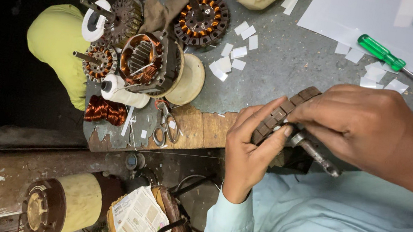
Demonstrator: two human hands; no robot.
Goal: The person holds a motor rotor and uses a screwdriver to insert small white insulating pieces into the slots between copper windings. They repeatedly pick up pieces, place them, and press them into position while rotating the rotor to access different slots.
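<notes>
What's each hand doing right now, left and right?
Left hand: closed on the slotted stator core, gripping its rim.
Right hand: closed over the same core and its shaft.

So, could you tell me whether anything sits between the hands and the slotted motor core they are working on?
Nothing visible does. The left hand and right hand both grip the slotted motor core directly, with its metal shaft sticking out beneath the right hand.

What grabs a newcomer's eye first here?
Both hands, the left hand and right hand, clasp a slotted, unwound stator core with a metal shaft at centre right. Up left on the grey bench sits a cluster of copper-wound stators. A green-handled screwdriver lies at upper right among white paper slips.
</notes>
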